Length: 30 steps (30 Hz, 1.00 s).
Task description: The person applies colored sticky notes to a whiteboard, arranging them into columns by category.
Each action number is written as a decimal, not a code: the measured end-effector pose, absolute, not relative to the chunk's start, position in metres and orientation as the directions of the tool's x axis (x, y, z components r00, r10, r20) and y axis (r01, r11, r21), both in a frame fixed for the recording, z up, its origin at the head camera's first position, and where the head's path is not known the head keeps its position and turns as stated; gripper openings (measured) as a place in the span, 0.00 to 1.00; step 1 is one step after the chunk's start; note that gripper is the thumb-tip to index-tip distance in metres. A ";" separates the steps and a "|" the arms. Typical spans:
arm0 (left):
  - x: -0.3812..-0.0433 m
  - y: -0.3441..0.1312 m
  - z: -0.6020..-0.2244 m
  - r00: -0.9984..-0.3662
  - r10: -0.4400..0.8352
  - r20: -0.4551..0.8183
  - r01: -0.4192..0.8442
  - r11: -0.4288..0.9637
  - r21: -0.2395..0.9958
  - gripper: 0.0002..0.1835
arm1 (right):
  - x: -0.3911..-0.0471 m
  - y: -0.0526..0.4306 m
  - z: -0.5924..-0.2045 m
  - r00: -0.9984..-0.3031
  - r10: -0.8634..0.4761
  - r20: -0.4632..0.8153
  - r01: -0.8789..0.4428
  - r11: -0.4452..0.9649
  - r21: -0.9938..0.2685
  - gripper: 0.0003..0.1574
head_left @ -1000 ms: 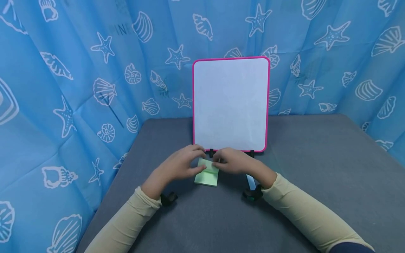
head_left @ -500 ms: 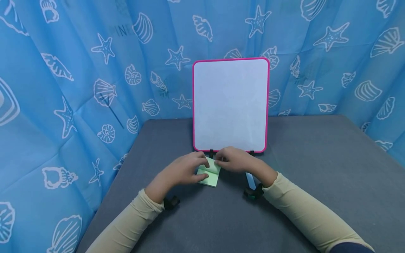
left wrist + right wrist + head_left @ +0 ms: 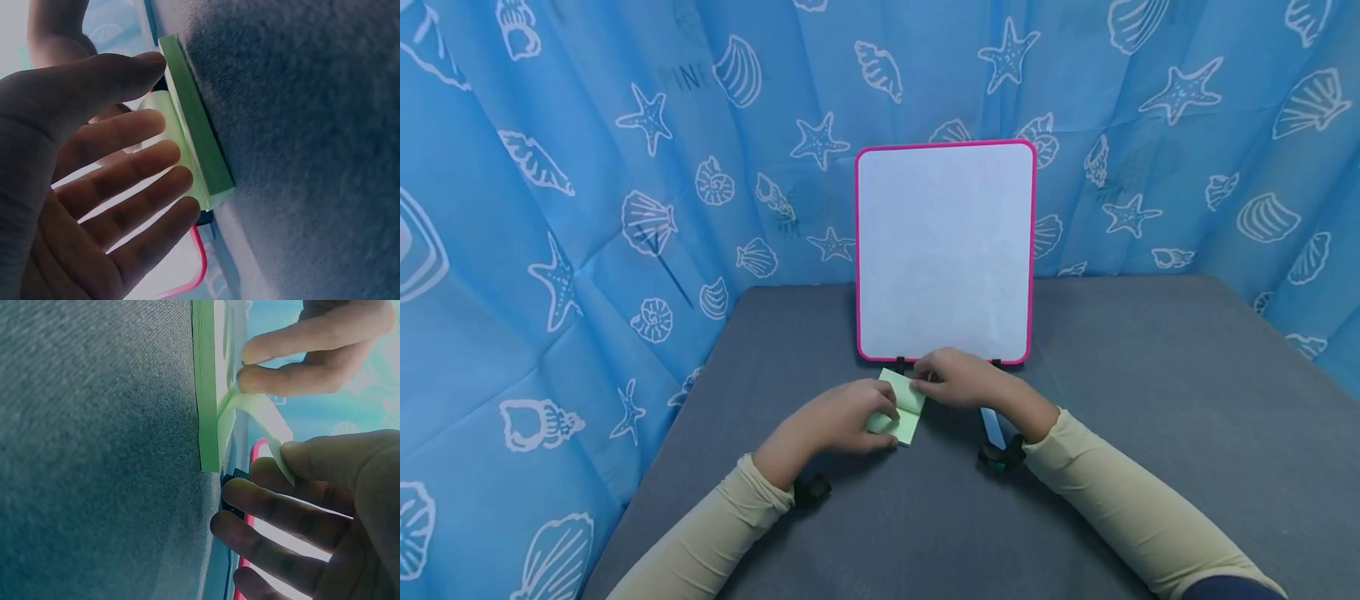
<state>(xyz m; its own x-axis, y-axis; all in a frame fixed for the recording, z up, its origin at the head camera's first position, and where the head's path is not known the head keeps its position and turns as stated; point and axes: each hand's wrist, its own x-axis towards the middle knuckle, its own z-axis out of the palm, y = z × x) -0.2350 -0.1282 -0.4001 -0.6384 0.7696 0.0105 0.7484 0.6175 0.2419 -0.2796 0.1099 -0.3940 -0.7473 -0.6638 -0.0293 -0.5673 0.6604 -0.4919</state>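
A pale green sticky note pad (image 3: 907, 425) lies on the grey table, before the whiteboard's foot. Its top sheet (image 3: 265, 419) is lifted and bends up from the pad in the right wrist view. My right hand (image 3: 958, 379) pinches that sheet's edge between thumb and forefinger, its other fingers spread. On the pad's left side is my left hand (image 3: 842, 417), its fingers fairly straight. In the left wrist view, its thumb tip touches the pad's edge (image 3: 200, 125) and its fingertips are at the sheet. The left hand hides part of the pad in the head view.
A pink-framed whiteboard (image 3: 945, 250) stands upright behind the hands on black feet (image 3: 900, 364). Beside my right wrist lies a light blue strip-like object (image 3: 992, 429), partly covered. A blue shell-patterned curtain (image 3: 737, 167) hangs at the back and left of the table (image 3: 1112, 375).
My left hand has moved down toward me along the pad. The pad has turned slightly, and more of its lifted sheet shows. My right hand keeps its pinch and has barely moved.
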 end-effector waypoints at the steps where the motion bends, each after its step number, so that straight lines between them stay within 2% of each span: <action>1: -0.235 -0.128 -0.401 -0.637 0.771 0.005 0.749 0.617 0.243 0.17 | -0.280 0.110 -0.394 -0.747 -0.665 -0.029 -0.568 0.659 -0.493 0.11; 6: -0.233 -0.127 -0.403 -0.630 0.776 0.003 0.753 0.610 0.246 0.15 | -0.282 0.111 -0.396 -0.739 -0.673 -0.019 -0.579 0.649 -0.494 0.11; 15: -0.233 -0.123 -0.405 -0.597 0.802 0.003 0.791 0.588 0.170 0.13 | -0.281 0.113 -0.395 -0.737 -0.676 -0.013 -0.582 0.645 -0.496 0.12; 30: -0.231 -0.121 -0.405 -0.594 0.804 0.012 0.796 0.586 0.152 0.12 | -0.284 0.121 -0.393 -0.748 -0.664 -0.009 -0.566 0.645 -0.513 0.09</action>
<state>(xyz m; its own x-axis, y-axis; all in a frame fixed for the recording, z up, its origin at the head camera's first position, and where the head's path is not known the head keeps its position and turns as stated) -0.2306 -0.1207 -0.4050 -0.5944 0.8041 0.0119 0.7958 0.5861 0.1524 -0.2843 0.1206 -0.3927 -0.7479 -0.6637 -0.0090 -0.5662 0.6450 -0.5132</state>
